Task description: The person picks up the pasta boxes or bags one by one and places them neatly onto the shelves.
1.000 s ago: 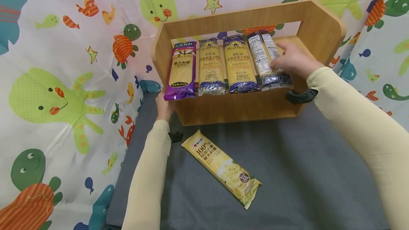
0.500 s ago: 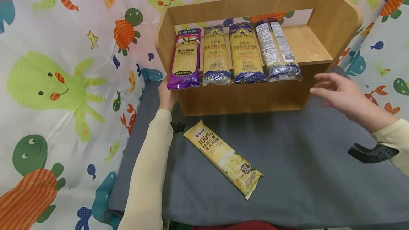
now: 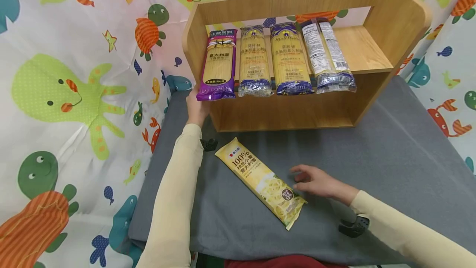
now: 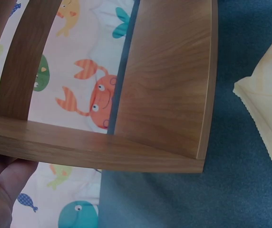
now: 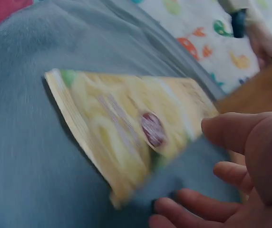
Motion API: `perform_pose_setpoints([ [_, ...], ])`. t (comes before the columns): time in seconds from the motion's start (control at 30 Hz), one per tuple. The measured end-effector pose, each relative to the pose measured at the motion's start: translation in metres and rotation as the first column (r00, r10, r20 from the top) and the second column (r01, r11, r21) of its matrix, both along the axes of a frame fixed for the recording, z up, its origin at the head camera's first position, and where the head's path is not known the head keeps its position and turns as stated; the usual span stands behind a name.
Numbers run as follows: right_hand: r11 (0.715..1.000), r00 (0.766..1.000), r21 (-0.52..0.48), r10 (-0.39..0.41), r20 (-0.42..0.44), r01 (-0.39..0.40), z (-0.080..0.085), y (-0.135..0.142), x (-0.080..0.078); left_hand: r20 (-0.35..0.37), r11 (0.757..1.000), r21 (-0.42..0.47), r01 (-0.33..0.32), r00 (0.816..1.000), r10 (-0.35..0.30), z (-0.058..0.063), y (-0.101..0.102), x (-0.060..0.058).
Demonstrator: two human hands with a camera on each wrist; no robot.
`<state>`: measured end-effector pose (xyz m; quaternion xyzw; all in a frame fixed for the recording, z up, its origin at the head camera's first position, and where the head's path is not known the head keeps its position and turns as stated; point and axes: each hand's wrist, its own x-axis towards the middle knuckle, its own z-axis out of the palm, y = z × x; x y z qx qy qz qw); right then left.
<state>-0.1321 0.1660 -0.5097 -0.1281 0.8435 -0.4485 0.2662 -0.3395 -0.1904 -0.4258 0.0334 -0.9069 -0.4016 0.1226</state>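
Observation:
My left hand [image 3: 197, 108] grips the left side panel of the wooden shelf rack [image 3: 403, 15]; in the left wrist view its fingers [image 4: 12, 178] lie against the panel's edge. Above the grey-covered table hovers my right hand [image 3: 317, 181], fingers loosely bent and holding nothing. Just left of it a yellow pasta packet [image 3: 256, 177] lies diagonally, apart from the fingers. On the rack's upper board lean a purple pasta packet [image 3: 219, 63], two blue-and-yellow spaghetti packets [image 3: 255, 61] [image 3: 290, 59] and one spaghetti packet [image 3: 327, 57] with its back label showing.
The upper board's bare right end [image 3: 366, 49] lies beside the last packet. Below it is the rack's lower compartment [image 3: 286, 113]. A sea-animal patterned cloth [image 3: 74, 135] hangs behind and left of the grey table [image 3: 386, 156].
My right hand has left the back-label packet on the rack, swung out right, then come down and left to beside the yellow packet. The left hand stays at the rack's side.

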Motion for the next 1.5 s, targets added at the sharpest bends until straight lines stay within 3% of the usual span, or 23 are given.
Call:
perform_pose_setpoints([
  [0.13, 0.997, 0.996, 0.066, 0.045, -0.073, -0.041, -0.013, -0.035, 0.001, -0.003, 1.0, 0.001, 0.003, 1.0, -0.003, 0.001, 0.0, 0.0],
  [0.33, 0.974, 0.972, 0.224, 0.095, -0.216, -0.045, -0.014, -0.066, 0.002, 0.022, 0.999, 0.046, -0.001, 1.0, 0.0, 0.002, 0.001, -0.001],
  [0.5, 0.974, 0.981, 0.205, 0.126, -0.148, -0.095, -0.01, -0.073, 0.001, 0.047, 0.996, 0.088, -0.009, 0.999, 0.005, 0.001, 0.001, 0.001],
  [0.7, 0.97, 0.971, 0.039, 0.239, -0.002, -0.238, -0.01, -0.065, -0.003, 0.01, 1.0, 0.023, -0.003, 1.0, 0.003, -0.001, 0.003, -0.001],
  [0.8, 0.963, 0.963, -0.056, 0.266, 0.036, -0.264, -0.011, -0.055, -0.001, -0.023, 1.0, 0.002, 0.002, 1.0, -0.002, 0.0, 0.004, 0.0],
  [1.0, 0.945, 0.948, -0.28, 0.235, 0.213, -0.171, -0.019, -0.023, 0.024, -0.012, 1.0, 0.0, 0.002, 1.0, -0.002, 0.001, -0.001, 0.001],
  [1.17, 0.919, 0.952, -0.377, 0.21, 0.224, -0.114, -0.023, 0.025, 0.055, -0.004, 1.0, -0.001, 0.022, 1.0, -0.022, -0.001, 0.005, -0.001],
  [1.3, 0.888, 0.958, -0.457, 0.178, 0.227, -0.057, -0.02, 0.062, 0.076, 0.002, 0.999, 0.0, 0.037, 0.999, -0.037, -0.004, 0.004, -0.002],
  [1.43, 0.835, 0.954, -0.549, 0.143, 0.264, 0.027, -0.006, 0.099, 0.097, 0.005, 0.999, -0.009, 0.042, 0.999, -0.042, -0.005, 0.0, -0.001],
  [1.5, 0.795, 0.946, -0.603, 0.141, 0.292, 0.068, 0.006, 0.118, 0.106, -0.002, 0.999, -0.025, 0.039, 0.999, -0.039, -0.004, -0.002, -0.001],
])
